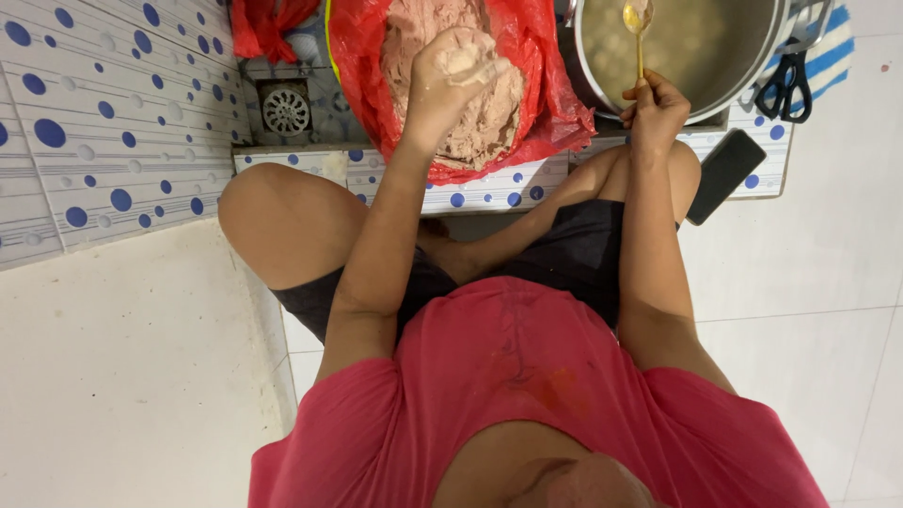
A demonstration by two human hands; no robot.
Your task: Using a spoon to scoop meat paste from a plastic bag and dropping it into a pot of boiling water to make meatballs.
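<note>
so the left hand is clenched into a fist around a lump of the pinkish meat paste, squeezed tight with some of it oozing out at the top by the thumb, and the fist sits right on top of the big mound of the same paste, touching it. that mound lies in a red plastic bag spread open on the blue-dotted tile ledge. the right hand is pinching the handle of a long spoon, fingers closed around the lower end, with the spoon's long axis running straight away from the body so the bowl hangs over the big metal pot of cloudy liquid, where pale round balls look to be floating. there's a bit of paste sitting in the spoon bowl. key relation here: the paste fist is off to the left of the spoon, near but not touching, and the pot is just past the right hand, so the right hand is clearly the nearer one to it. black scissors lie by the pot's far side, a dark phone lies on the ledge near the right knee, and a floor drain is off to the left of the bag
</note>
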